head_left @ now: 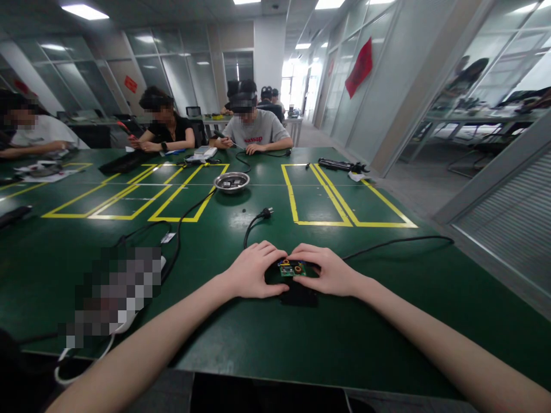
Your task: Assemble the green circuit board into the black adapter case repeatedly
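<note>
A small green circuit board (287,272) with copper-coloured ring coils is held low over the green table, between my two hands. My left hand (257,269) is curled round its left side, fingertips at the far edge and thumb at the near edge. From the other side my right hand (329,271) grips the board, thumb in front and fingers behind. Just below the board is a black flat piece (300,295); whether it touches the board I cannot tell. Beyond my left hand lies a black power plug (267,213) on its cord.
A metal bowl (232,182) with small metal parts stands farther back. Yellow tape rectangles (322,223) mark the table (228,350). A black cable (400,240) runs right. Black cords and a blurred-out object (124,292) lie left. Several people sit across the table, one in a grey shirt (260,131).
</note>
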`<state>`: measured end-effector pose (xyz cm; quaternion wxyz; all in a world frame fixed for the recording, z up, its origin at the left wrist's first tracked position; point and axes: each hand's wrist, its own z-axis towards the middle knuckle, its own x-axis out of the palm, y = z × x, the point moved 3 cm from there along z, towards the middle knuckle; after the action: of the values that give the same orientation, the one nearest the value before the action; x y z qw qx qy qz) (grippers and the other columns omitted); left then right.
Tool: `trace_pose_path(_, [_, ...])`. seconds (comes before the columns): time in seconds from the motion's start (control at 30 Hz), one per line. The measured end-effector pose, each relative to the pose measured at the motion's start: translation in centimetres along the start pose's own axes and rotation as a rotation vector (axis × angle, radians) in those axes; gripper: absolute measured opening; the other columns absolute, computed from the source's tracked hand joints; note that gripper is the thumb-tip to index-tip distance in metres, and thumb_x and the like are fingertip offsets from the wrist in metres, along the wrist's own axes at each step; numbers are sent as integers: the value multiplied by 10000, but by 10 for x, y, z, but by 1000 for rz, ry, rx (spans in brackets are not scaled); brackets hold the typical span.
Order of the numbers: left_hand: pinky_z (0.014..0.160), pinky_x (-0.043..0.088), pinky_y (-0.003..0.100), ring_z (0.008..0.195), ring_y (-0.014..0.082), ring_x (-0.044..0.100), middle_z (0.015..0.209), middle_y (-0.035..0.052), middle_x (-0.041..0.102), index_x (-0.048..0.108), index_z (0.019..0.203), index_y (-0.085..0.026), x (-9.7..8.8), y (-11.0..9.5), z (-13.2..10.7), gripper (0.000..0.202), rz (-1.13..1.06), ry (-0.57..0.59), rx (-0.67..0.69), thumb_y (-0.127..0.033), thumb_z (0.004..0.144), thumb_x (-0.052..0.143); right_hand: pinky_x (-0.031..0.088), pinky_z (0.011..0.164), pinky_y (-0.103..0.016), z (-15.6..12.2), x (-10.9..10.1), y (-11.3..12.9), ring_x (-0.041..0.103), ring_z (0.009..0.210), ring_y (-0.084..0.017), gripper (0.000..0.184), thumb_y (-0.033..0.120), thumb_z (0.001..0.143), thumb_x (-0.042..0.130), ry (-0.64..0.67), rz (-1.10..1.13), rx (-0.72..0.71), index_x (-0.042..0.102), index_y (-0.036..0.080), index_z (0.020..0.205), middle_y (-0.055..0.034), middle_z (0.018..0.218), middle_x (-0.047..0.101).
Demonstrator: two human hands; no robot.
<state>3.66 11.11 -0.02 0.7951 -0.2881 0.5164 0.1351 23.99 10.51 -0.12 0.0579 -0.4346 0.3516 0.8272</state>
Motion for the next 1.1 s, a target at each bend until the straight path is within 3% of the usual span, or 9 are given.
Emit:
trace_pose_path(0.17, [1023, 487, 476, 1245, 329, 567, 1300, 115, 680, 656, 1252, -194, 1, 2, 0, 514, 41, 6, -60, -427, 803, 748, 563, 842, -351, -1, -5, -12, 702, 957, -229, 406, 401, 873, 743, 12, -154, 98, 690, 231, 1237, -96, 1191, 662])
trace_pose_path(0.3, [1043, 480, 476, 1263, 320, 568, 1320, 105, 679, 669, 1260, -192, 3, 2, 0, 485, 47, 17, -95, -351, 804, 701, 525, 717, -324, -5, -18, -31, 658, 791, -206, 476, 519, 816, 797, 49, -198, 190, 697, 210, 1164, -58, 978, 676])
trace_pose_path(0.43, [1057, 478, 468, 1277, 318, 566, 1320, 100, 682, 680, 1229, -196, 3, 3, 0, 454, 37, 13, -101, -305, 788, 681, 463, 638, -291, -10, -29, -43, 582, 694, -170, 323, 504, 854, 755, 91, -86, 180, 690, 191, 901, -30, 813, 632])
trace_pose_path(0.53, [1081, 471, 473, 1282, 322, 569, 1326, 119, 670, 673, 1205, -189, 4, 7, 0, 452, 17, 7, -103, -288, 764, 683, 417, 603, -277, -8, -25, -45, 534, 634, -149, 342, 479, 930, 665, 86, -41, 180, 631, 197, 740, -15, 720, 597])
trace_pose_path(0.77, [1201, 367, 537, 1403, 358, 480, 1379, 146, 633, 624, 1317, -175, 6, 18, 4, 597, -25, 3, -49, -265, 730, 678, 355, 588, -261, 0, 0, -37, 517, 611, -140, 267, 348, 928, 638, -31, -180, 196, 547, 208, 720, 3, 676, 582])
trace_pose_path(0.93, [1215, 357, 528, 1366, 330, 535, 1316, 99, 693, 705, 1216, -219, 7, 25, 6, 483, -66, -24, -32, -206, 736, 656, 349, 582, -262, 1, 4, -35, 512, 603, -143, 272, 332, 914, 635, -71, -231, 206, 508, 217, 703, 4, 665, 575])
trace_pose_path(1.1, [1191, 393, 528, 1358, 318, 551, 1337, 103, 699, 705, 1244, -214, 11, 33, 6, 479, -98, -88, -47, -194, 769, 645, 351, 584, -265, 4, 5, -35, 525, 607, -149, 259, 311, 912, 635, -115, -256, 233, 507, 219, 706, 1, 668, 586])
